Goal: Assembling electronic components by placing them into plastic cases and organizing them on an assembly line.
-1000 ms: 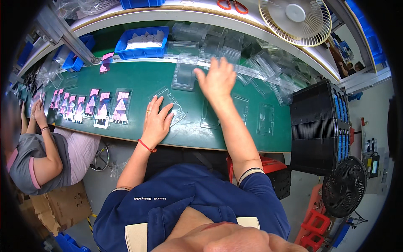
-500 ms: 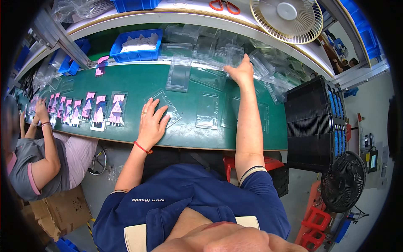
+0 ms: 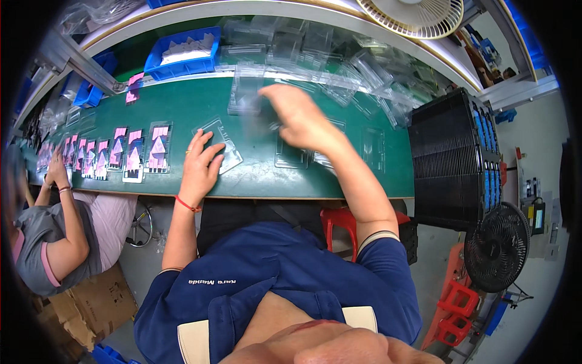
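along the green desk (image 3: pixel 267 182), a light touch pays

at the left, a row of clear trays with pink and white pieces (image 3: pixel 134 156) lies across the desk, and behind it sits a blue bin (image 3: pixel 182 71) of white pieces.

next comes the left hand (image 3: pixel 201 167), palm down, fingers spread, with its fingertips resting on an angled clear tray (image 3: pixel 233 161) near the front edge. it looks to be steadying rather than gripping. spread, even pressure should suit such thin plastic; bearing down on one corner could tip or bow it.

farther back is what looks like a short stack of clear trays (image 3: pixel 244 91). just right of it hangs the right hand (image 3: pixel 297 118), blurred, fingers partly bent and pointing toward the stack; whether it has hold of anything, i cannot tell. nested trays probably cling, so parting them at the rim would be kinder than pinching the middle.

below the right hand, a flat tray (image 3: pixel 291 158) lies partly hidden; keeping the wrist high should avoid nudging it. farther right rests a lone tray (image 3: pixel 373 142), short of a black ridged crate (image 3: pixel 448 158) at the desk's end.
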The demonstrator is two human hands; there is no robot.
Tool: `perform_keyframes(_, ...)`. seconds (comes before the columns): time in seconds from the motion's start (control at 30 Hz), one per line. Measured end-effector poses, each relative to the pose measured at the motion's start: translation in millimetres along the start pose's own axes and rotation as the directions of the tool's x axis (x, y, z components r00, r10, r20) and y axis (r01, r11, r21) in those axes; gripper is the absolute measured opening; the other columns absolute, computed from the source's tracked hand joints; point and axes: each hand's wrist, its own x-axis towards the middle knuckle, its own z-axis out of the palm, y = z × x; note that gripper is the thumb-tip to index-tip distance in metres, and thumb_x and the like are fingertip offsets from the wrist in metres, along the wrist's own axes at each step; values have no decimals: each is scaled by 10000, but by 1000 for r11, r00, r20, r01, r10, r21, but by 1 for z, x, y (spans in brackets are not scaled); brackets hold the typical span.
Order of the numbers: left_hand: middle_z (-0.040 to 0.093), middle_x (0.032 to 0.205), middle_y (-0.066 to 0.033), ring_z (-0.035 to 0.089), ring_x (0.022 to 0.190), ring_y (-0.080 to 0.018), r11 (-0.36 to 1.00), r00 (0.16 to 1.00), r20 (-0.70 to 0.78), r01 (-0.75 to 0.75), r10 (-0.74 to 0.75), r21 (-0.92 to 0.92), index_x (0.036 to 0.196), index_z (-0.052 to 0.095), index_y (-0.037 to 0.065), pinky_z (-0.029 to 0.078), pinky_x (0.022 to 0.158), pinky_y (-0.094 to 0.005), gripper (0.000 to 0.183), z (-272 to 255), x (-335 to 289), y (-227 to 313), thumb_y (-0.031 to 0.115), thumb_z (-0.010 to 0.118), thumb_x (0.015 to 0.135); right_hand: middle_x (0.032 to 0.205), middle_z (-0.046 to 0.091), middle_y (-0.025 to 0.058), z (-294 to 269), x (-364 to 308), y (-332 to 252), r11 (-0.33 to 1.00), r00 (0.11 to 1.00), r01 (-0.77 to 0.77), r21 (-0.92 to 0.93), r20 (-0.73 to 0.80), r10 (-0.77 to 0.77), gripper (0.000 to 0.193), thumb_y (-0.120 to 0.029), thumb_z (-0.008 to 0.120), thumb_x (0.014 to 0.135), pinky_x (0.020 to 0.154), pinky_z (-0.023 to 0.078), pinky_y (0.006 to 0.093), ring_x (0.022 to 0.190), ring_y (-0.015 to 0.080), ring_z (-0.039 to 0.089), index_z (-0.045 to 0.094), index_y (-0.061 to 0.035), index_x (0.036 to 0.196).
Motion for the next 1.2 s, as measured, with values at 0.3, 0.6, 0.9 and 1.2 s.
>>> perform_keyframes(0.3, 563, 1274, -175, 438, 1295, -385, 999, 999, 51, -10, 11, -35, 1072, 672, 47, 385, 1044, -438, 273, -14, -9, -16, 30, 647, 800, 1430, 414, 165, 43, 1, -26, 956, 971, 191, -222, 185, -151, 385, -117, 505, 871, 1111, 312, 478, 1358, 350, 363, 554, -173, 1249)
perform_keyframes(0.6, 585, 1229, -87, 482, 1255, -316, 986, 986, 72, -154, 149, 68, 1114, 665, 132, 331, 1066, -510, 307, -12, -7, 9, 58, 643, 817, 1486, 353, 143, 23, -40, -13, 952, 956, 76, -296, 293, 15, 461, -128, 474, 899, 1127, 279, 484, 1373, 367, 327, 546, -343, 1301)
perform_keyframes(0.9, 592, 1208, -106, 513, 1218, -308, 992, 989, 85, -124, 122, 8, 1105, 657, 86, 385, 1038, -475, 298, 8, -9, 30, 154, 696, 817, 1369, 462, 177, 25, -72, -57, 974, 984, -64, -217, 151, 98, 696, -324, 777, 706, 1035, 320, 571, 1273, 372, 440, 510, -229, 1341)
perform_keyframes(1.2, 647, 1074, -126, 603, 1066, -331, 939, 935, 93, -336, 342, -72, 934, 682, 26, 491, 904, -440, 212, -7, -3, 11, 85, 745, 741, 1278, 538, 146, 62, -105, -56, 951, 990, -143, -275, -23, 142, 514, -329, 743, 761, 1046, 323, 538, 1241, 334, 473, 597, -92, 1192)
